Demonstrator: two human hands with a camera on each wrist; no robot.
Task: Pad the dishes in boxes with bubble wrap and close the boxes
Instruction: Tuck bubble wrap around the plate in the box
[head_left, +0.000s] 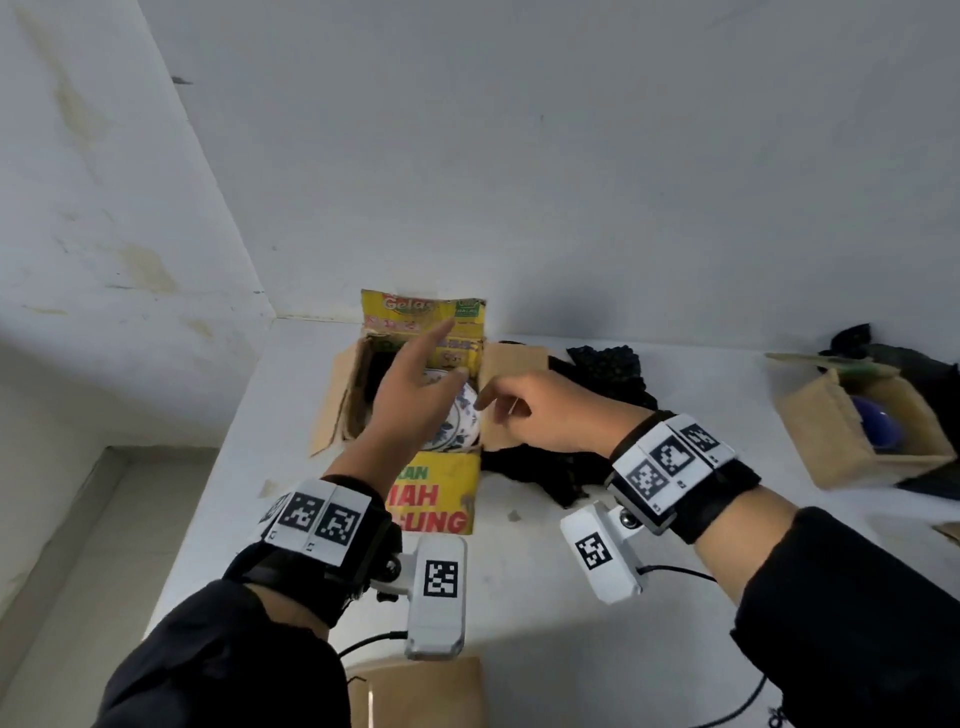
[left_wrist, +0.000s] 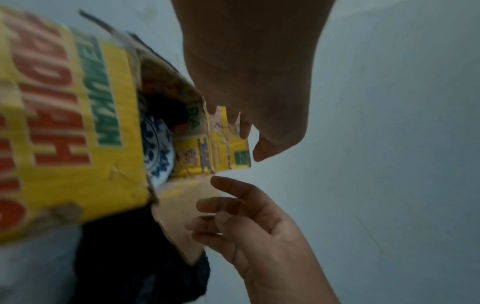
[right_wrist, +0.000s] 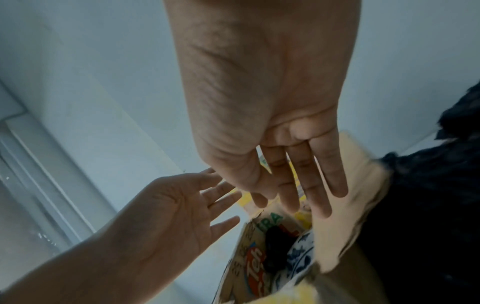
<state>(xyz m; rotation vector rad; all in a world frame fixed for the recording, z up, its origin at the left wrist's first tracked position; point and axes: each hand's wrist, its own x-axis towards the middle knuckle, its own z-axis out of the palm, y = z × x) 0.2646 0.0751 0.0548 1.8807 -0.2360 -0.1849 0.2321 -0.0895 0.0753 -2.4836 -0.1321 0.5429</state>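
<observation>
An open yellow cardboard box (head_left: 441, 499) stands on the white table with a blue-and-white patterned plate (head_left: 460, 423) leaning inside it. My left hand (head_left: 415, 389) hovers over the opening, its fingers straight and stretched toward the upright far flap (head_left: 410, 312). My right hand (head_left: 535, 410) is at the tan right flap (head_left: 511, 358), fingers extended over its inner face and holding nothing. The left wrist view shows the plate (left_wrist: 158, 152) inside the box (left_wrist: 64, 123). In the right wrist view my right hand's fingers (right_wrist: 306, 181) lie over the flap (right_wrist: 355, 216).
Black bubble wrap (head_left: 602, 364) lies in a heap just right of the box. At the far right a second brown box (head_left: 826, 436) holds a blue bowl (head_left: 878, 426). Another piece of cardboard (head_left: 421, 691) lies at the near edge. A wall runs behind the table.
</observation>
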